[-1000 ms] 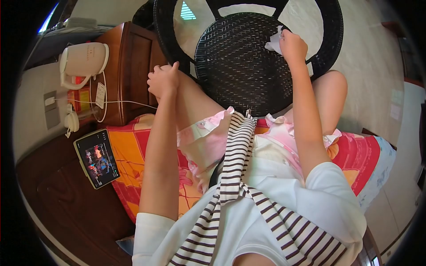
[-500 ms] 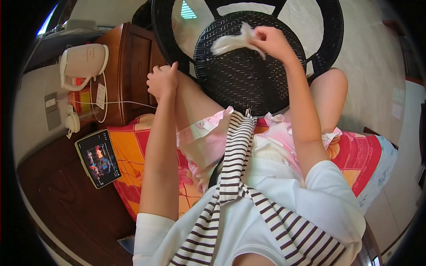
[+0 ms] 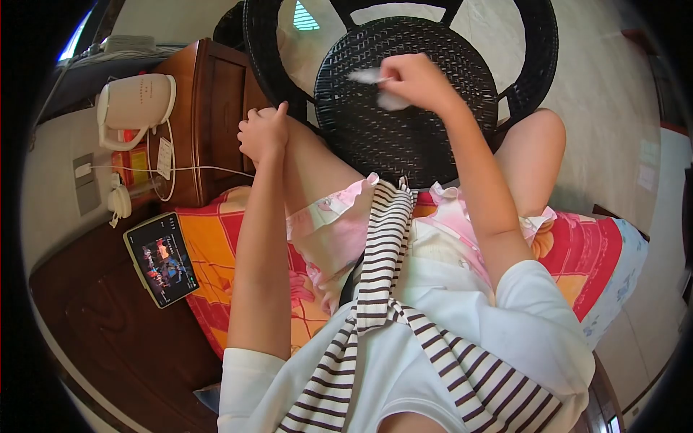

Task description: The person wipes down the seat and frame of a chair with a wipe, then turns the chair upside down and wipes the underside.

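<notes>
Limp white crumpled tissue (image 3: 393, 101), pinched in my right hand (image 3: 419, 83)
It should handle feather-light, soft and easily torn, best gripped by its bunched middle; it lies toward ten o'clock of the centre of the round black woven seat (image 3: 426, 141), contact unclear. My left hand (image 3: 263, 135), fingers loosely bent, no object visible, rests on my left leg (image 3: 314, 155) near nine o'clock

The single view comes from the person's head, facing forward and steeply down. It sits close above the white shirt (image 3: 455, 317) at the bottom edge; the right hand (image 3: 417, 81) and left hand (image 3: 263, 134) lie farther off, and the black woven chair (image 3: 411, 137) reaches the top. Wide-angle curvature bends the outer parts, with darkened corners.
</notes>
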Tool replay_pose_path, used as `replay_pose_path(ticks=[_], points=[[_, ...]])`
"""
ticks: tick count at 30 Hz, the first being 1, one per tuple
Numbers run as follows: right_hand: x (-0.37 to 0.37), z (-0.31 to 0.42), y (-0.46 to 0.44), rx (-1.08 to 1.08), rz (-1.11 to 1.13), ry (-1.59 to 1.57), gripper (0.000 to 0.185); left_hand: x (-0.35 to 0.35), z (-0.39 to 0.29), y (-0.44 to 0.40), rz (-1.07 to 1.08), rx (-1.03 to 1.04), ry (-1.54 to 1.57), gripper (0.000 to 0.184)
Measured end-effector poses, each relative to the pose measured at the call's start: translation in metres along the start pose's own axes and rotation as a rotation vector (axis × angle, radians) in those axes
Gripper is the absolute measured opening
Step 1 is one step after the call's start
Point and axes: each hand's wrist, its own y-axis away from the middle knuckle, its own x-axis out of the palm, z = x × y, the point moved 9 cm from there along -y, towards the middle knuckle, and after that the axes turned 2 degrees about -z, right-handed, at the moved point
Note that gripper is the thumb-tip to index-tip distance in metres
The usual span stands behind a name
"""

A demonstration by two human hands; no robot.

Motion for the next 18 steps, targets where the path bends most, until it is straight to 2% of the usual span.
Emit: replay_pose_path(ticks=[2,6,7,8,10,12,14,18], points=[[0.008,0.025,-0.001,-0.044,0.081,-0.22,0.014,-0.001,0.0,0.0,-0.008,0.007,0.007,0.079],[-0.011,-0.005,-0.004,0.071,0.009,-0.219,0.014,-0.001,0.0,0.0,-0.016,0.013,0.007,0.079],[-0.016,-0.029,-0.002,0.117,-0.017,-0.059,0.014,-0.002,0.0,0.001,-0.015,0.013,0.007,0.079],[-0.034,-0.033,0.008,0.092,-0.101,0.33,0.015,-0.002,0.0,0.001,-0.014,0.012,0.007,0.079],[-0.051,-0.097,0.019,0.328,-0.102,0.797,0.012,-0.002,0.0,0.0,-0.015,0.014,0.011,0.078],[-0.074,-0.115,0.032,0.466,-0.132,0.762,0.01,-0.001,0.0,0.0,-0.016,0.013,0.014,0.078],[-0.085,-0.107,0.032,0.443,-0.184,0.866,0.009,-0.002,0.0,0.0,-0.016,0.012,0.014,0.078],[-0.056,-0.066,0.016,0.268,-0.175,0.707,0.009,-0.001,0.0,0.0,-0.01,0.004,0.018,0.078]])
